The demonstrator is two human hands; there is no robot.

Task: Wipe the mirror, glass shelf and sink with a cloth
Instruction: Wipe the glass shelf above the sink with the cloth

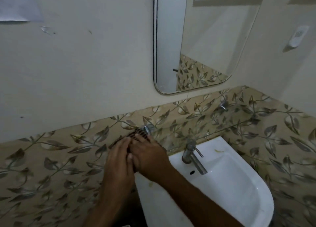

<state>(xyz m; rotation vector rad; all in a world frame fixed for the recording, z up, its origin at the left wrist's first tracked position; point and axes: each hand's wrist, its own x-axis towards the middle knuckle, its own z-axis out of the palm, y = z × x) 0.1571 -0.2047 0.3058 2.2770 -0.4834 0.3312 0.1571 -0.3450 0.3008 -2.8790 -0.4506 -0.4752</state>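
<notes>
Head view
Left hand: flat, fingers together and stretched forward, lying along the left side of the cloth and against the other hand; whether it grips anything cannot be told.
Right hand: palm down, fingers spread over the cloth, pressing on it; the forearm crosses the near left corner of the sink.
Cloth: dark, brown with pale stripes, mostly hidden under both hands; its far edge shows just before the shelf bracket.
Glass shelf: clear pane running along the leaf-patterned tiles, above the back of the sink; the cloth lies at its left end.
Shelf bracket: chrome, on the wall, touching the cloth's far edge.
Second bracket: chrome, further right on the tiles.
Mirror: rounded corners, on the plain wall above the shelf, well apart from the hands.
Sink: white, wall-mounted, right of the hands, with yellowish marks on its rim.
Tap: chrome, at the sink's back, spout angled over the bowl.
Tiles: beige, leaf pattern, below the pale wall.
</notes>
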